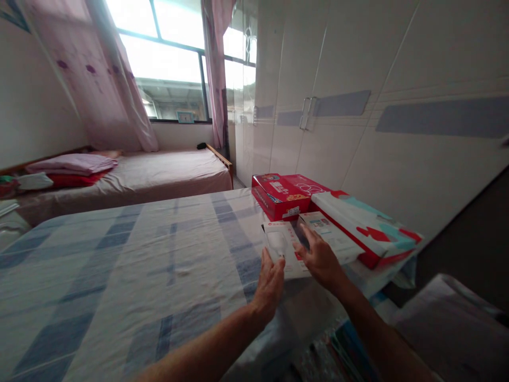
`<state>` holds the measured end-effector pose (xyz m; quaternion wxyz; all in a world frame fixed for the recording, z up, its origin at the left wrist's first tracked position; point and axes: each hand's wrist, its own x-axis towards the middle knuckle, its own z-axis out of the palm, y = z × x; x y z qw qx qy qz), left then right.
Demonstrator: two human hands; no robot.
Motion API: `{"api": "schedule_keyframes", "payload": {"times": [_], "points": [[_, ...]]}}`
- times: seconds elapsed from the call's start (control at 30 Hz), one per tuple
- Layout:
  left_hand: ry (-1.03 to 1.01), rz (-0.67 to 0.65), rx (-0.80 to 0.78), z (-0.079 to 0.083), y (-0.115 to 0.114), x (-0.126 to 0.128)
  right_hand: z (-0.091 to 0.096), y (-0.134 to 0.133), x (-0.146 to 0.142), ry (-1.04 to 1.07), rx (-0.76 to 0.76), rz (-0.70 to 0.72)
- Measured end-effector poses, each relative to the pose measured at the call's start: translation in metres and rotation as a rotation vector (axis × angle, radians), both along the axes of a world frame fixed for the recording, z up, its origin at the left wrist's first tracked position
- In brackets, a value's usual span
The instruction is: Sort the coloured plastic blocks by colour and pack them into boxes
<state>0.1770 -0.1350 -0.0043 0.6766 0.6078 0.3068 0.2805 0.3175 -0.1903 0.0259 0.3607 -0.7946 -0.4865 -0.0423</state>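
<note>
A white box point(289, 268) printed with a light bulb picture and red lettering lies near the right side of the bed. My left hand point(270, 281) is at its near-left side, fingers stretched out and seeming to touch it. Over the box's right side, my right hand point(320, 260) has its fingers apart, with nothing gripped. A second white box point(338, 237) with small printed pictures lies just beyond and to the right of that hand. Behind both stands a red box point(282, 197) with yellow and white print. Whether my right fingertips touch either white box, I cannot tell.
A long white, red and turquoise package point(366, 225) lies at the bed's right edge. The bed point(131, 254) has a blue-and-white striped sheet. A second bed point(170, 164) stands under the window. White wardrobe doors point(338, 63) line the right, and a pale cloth point(449, 323) lies at lower right.
</note>
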Motion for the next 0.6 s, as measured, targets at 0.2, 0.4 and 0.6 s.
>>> {"api": "schedule_keyframes", "payload": {"times": [0.2, 0.4, 0.6], "points": [[0.025, -0.036, 0.127, -0.015, -0.002, 0.009, -0.048, -0.037, -0.025, -0.067, 0.340, -0.144], [0.071, -0.066, 0.164, -0.011, -0.002, 0.027, -0.079, -0.047, -0.026, -0.016, 0.400, -0.222], [0.042, -0.057, 0.196, -0.010, -0.007, 0.044, -0.076, -0.052, -0.031, -0.088, 0.469, -0.299]]}}
